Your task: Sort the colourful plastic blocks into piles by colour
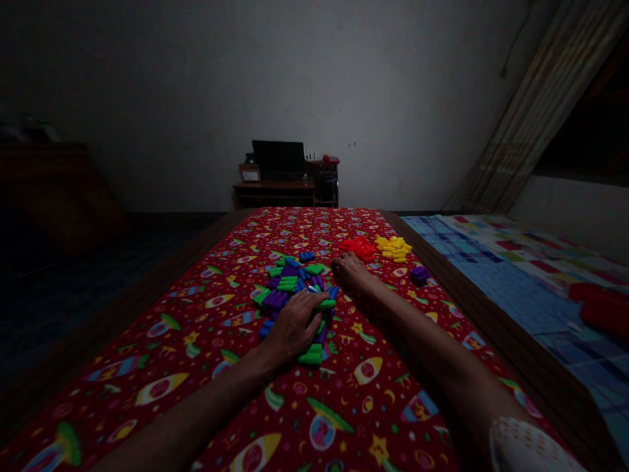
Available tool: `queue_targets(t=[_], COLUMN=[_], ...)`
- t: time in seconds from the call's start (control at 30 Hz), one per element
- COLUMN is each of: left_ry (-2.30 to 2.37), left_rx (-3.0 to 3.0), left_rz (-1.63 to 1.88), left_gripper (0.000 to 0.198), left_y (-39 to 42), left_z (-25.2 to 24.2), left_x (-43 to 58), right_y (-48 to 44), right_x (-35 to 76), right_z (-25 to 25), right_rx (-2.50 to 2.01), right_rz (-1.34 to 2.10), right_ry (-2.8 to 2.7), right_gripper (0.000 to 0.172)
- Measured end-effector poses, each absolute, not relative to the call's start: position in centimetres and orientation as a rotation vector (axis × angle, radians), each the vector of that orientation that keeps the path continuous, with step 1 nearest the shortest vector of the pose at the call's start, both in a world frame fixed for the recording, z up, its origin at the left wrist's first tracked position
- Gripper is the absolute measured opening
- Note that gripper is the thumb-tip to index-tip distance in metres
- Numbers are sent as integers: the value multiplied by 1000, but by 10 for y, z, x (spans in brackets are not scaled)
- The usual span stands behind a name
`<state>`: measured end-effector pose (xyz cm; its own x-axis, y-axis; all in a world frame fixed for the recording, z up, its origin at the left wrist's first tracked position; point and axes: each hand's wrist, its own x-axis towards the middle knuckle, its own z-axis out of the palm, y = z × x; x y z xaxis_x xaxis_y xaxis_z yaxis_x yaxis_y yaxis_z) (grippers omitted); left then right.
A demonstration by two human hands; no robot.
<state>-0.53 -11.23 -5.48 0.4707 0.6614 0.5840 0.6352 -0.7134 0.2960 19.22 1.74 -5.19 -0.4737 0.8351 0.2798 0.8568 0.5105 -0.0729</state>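
Note:
A mixed pile of small ribbed plastic pieces (276, 300) in green, blue and purple lies on the patterned red cloth. My left hand (296, 319) rests over the right side of this pile, its thumb and forefinger around a green plastic piece (325, 304). Farther forward, my right hand (352, 270) is low over the cloth with curled fingers, just in front of a heap of red pieces (360, 249). Whatever those fingers hold, if anything, is hidden. Yellow pieces (394, 248) form another heap right of the red one, and a few purple pieces (419, 275) sit nearer.
The red cloth (162, 387) covers a long table with dark side edges. Beyond its far end stands a desk (275, 188) with a black monitor (278, 158). To the right is a bed with checked bedding (466, 262); a curtain (531, 118) hangs above. Dark furniture (54, 190) stands left.

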Motion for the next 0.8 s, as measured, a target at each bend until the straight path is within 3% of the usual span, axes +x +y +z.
queue_targets(t=[0.17,0.37,0.53,0.8], left_ry=[1162,1163,1171,1156], left_rx=[2660,2672,2662,2693], left_rz=[1070,1071,1072,1055], left_gripper=[35,36,36,36], left_y=[-110,-111,-112,-113], left_z=[-60,-57,-55,-54], left_x=[-7,-6,-6,-5], right_y=[-1,-11,-6,-7], right_x=[231,317,356,335], right_z=[-35,6,6,3], right_rx=[-1435,-1817,-2073,-1691], right_rz=[-101,-121,-54,-21], right_ry=[-2489,-2311,-2339,-2285], right_gripper=[28,27,28,26])
